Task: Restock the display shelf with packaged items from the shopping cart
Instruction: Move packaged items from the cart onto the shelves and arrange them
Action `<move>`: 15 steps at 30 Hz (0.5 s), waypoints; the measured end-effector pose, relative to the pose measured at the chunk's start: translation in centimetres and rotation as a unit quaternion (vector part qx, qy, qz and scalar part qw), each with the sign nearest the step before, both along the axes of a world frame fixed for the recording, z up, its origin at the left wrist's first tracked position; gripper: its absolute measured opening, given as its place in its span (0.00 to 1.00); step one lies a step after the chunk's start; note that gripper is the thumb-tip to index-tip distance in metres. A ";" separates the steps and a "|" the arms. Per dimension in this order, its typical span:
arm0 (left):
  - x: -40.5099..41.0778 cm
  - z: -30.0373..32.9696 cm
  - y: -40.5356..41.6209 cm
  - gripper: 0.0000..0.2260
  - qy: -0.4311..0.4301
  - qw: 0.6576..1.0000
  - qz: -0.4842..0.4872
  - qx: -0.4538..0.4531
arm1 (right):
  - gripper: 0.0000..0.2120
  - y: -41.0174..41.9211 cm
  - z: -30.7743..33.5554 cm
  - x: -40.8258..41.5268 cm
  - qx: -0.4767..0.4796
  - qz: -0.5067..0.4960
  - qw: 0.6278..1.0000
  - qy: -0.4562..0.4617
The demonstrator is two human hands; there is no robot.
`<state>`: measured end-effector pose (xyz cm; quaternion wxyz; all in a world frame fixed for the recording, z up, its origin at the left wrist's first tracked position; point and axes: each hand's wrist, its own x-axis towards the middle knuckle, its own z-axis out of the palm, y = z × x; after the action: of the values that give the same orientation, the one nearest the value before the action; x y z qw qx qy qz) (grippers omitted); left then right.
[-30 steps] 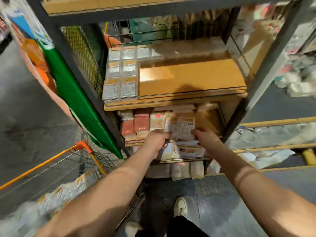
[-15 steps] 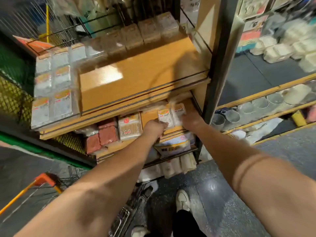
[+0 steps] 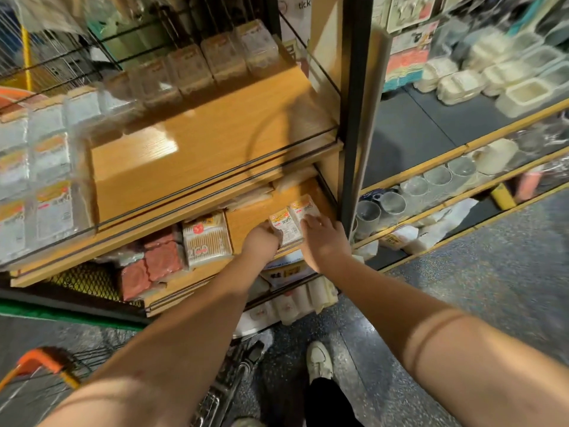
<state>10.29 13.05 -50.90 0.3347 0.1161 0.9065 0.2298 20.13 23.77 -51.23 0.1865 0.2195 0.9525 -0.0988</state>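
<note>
Two white packets with orange labels (image 3: 292, 221) lie side by side on the lower wooden shelf (image 3: 249, 223), close to its right end. My left hand (image 3: 261, 241) grips the near left edge of the left packet. My right hand (image 3: 323, 241) rests on the right packet with its fingers laid over the near corner. Only the orange handle and wire rim of the shopping cart (image 3: 40, 363) show, at the bottom left.
A cotton-swab pack (image 3: 207, 240) and red packs (image 3: 157, 261) sit left of my hands. The wooden shelf above (image 3: 197, 149) holds clear packets at its left and back. A black upright post (image 3: 354, 118) stands right of the packets, with cups and containers beyond it.
My hands have pushed the two packets further in along the lower shelf, toward its right end. The view has swung right, so the cart has mostly dropped out of sight.
</note>
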 end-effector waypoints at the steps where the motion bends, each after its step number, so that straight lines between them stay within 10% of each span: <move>1: 0.2 -0.1 0.3 0.18 -0.011 1.000 0.003 0.013 | 0.25 0.3 0.0 0.3 0.013 0.003 1.000 -0.003; 15: 1.9 0.0 1.8 0.21 -0.092 0.990 0.076 0.069 | 0.31 2.9 0.1 2.3 0.018 0.037 0.999 -0.023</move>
<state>12.16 14.83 -50.93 0.3896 0.0484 0.8598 0.3264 22.38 26.68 -51.13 0.2082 0.1899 0.9570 -0.0694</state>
